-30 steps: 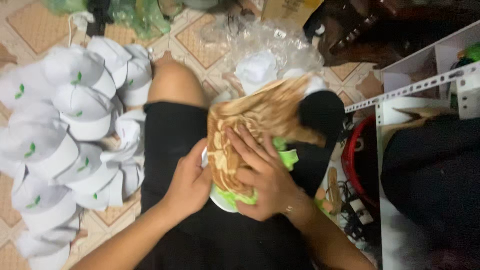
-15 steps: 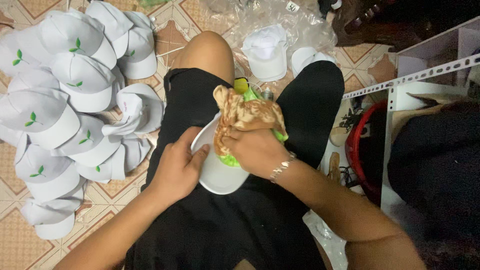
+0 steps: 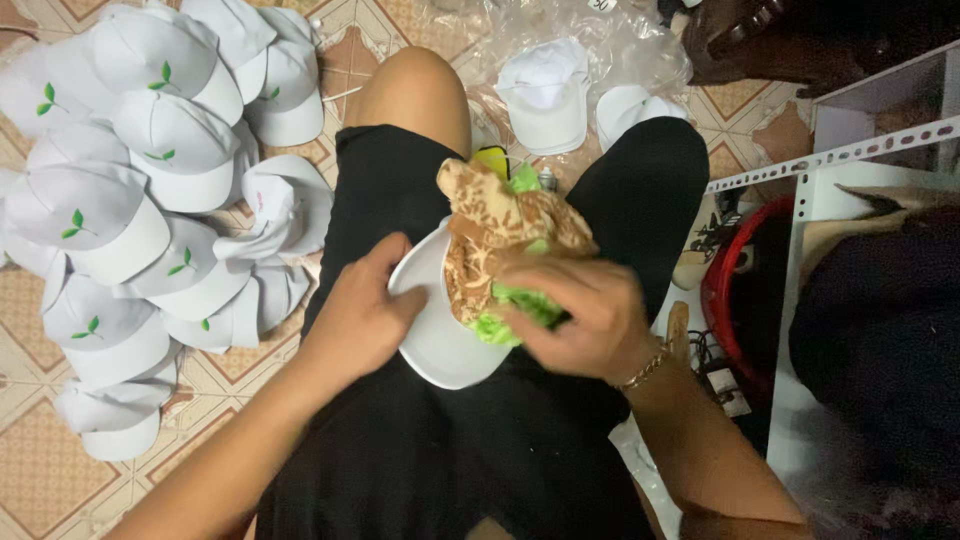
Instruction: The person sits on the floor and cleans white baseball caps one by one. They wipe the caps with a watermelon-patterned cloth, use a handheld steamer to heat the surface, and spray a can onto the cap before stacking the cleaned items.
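Observation:
A white cap (image 3: pixel 432 335) lies upside down on my lap, brim toward me. My left hand (image 3: pixel 362 318) grips its left edge. My right hand (image 3: pixel 585 318) presses a crumpled brown patterned paper (image 3: pixel 495 230) with a green piece (image 3: pixel 520 308) under it into the cap's crown. I sit on the floor in black shorts, one bare knee (image 3: pixel 420 90) raised.
A heap of several white caps with green leaf marks (image 3: pixel 140 190) lies on the tiled floor at the left. Two more white caps (image 3: pixel 548 95) rest on clear plastic wrap beyond my knees. A white metal shelf frame (image 3: pixel 830 160) and a red basin (image 3: pixel 735 300) stand at the right.
The brown paper, spread wide a second ago, is now bunched up and pushed into the cap. My right hand has shifted lower over it. The left hand stays on the cap's edge.

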